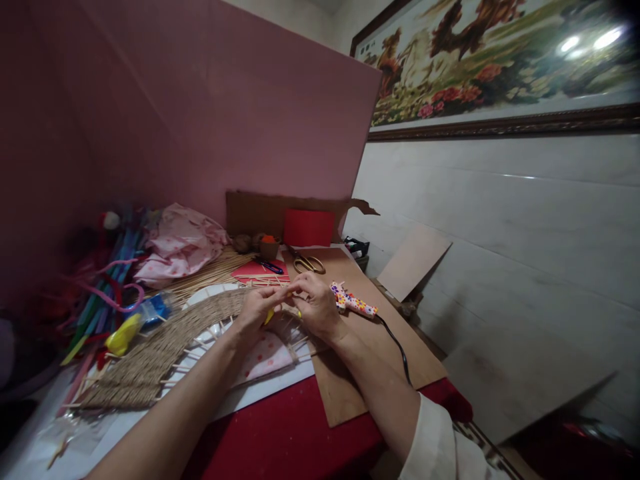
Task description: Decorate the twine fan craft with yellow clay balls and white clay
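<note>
My left hand (257, 308) and my right hand (317, 308) meet over the right end of a woven twine arch (210, 317), fingers pinched together. Bits of a small yellow piece (270, 315) show beneath the fingers of both; most of it is hidden, so its kind is unclear. Thin wooden sticks (187, 357) poke out along the arch's inner edge. Under my left wrist lies pink dotted fabric (267, 353) inside the curve. Just right of my right hand rests a glue gun (354, 301) with a flower pattern and a black cord.
Gold-handled scissors (309, 265) and a dark blue cutter (269, 265) lie behind my hands. At left are pipe cleaners (120, 267), a yellow lump (124, 335), a blue packet (157, 308) and crumpled pink cloth (180, 243). A brown board (350, 380) overlaps the red tablecloth (280, 433).
</note>
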Tool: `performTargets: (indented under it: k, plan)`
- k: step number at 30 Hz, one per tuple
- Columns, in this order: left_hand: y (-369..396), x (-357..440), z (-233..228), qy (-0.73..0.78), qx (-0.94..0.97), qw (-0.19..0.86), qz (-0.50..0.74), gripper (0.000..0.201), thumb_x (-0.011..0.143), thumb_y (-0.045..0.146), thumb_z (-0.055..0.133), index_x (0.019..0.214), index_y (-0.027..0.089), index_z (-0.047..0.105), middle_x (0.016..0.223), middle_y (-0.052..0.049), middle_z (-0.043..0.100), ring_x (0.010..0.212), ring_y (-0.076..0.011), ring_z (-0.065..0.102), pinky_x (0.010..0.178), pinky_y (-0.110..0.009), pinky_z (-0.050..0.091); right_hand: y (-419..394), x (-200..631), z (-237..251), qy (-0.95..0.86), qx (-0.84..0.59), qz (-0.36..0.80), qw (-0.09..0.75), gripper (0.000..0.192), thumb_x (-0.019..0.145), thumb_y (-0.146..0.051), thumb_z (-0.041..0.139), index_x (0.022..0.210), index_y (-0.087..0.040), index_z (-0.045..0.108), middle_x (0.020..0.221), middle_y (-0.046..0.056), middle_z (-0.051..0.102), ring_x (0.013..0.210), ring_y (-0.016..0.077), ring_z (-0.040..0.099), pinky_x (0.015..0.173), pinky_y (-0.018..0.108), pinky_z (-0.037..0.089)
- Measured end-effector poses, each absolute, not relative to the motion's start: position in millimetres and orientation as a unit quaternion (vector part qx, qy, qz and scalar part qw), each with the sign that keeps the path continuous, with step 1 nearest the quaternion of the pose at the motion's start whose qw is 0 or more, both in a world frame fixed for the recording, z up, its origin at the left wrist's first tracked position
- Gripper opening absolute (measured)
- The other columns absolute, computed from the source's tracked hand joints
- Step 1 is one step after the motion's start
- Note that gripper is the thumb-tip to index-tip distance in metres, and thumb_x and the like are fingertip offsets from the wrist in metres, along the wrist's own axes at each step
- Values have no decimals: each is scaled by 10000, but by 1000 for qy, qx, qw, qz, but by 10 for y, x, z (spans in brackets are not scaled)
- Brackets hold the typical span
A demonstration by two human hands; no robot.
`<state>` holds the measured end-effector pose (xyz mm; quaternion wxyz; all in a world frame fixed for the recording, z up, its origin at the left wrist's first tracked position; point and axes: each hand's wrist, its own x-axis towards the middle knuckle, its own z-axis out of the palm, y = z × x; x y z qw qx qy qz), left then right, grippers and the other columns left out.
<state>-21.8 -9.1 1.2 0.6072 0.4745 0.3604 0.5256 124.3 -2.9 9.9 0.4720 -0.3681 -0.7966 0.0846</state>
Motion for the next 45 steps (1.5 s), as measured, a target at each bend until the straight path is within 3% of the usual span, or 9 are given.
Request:
performTargets:
  k: [23, 35, 41, 45]
  plan:
    - [-116, -210, 53, 359, 463, 606, 538, 293, 618, 383, 758, 624, 129, 614, 364, 52, 430, 280, -25, 277, 313, -171, 135, -54, 1271, 150, -809, -377, 67, 446, 107, 790, -139, 603, 866, -215, 589, 941, 25, 592, 907, 170, 557, 798, 279, 434]
    - [-118, -211, 38, 340, 475, 614, 531, 346, 677, 466, 696, 650, 130, 619, 351, 53, 404, 269, -26, 240, 317, -187, 113, -54, 1272, 128, -809, -375, 64, 449, 72, 811, -179, 603, 875, -210, 609, 923, 26, 601, 910, 166, 548, 806, 274, 434]
    - [-134, -200, 65, 342, 464, 618, 535, 337, 613, 422, 755, 615, 126, 595, 363, 57, 417, 274, -24, 272, 306, -173, 130, -59, 1273, 148, -816, -354, 80, 450, 148, 803, -159, 599, 932, -227, 625, 975, 32, 607, 934, 173, 558, 805, 281, 438]
    - [-113, -187, 59, 342, 446, 607, 562, 377, 672, 478, 697, 734, 115, 621, 494, 10, 570, 267, -14, 290, 285, -165, 135, 20, 1335, 202, -785, -358, 103, 496, 52, 833, -216, 579, 848, -200, 627, 879, 35, 615, 850, 162, 579, 762, 268, 445]
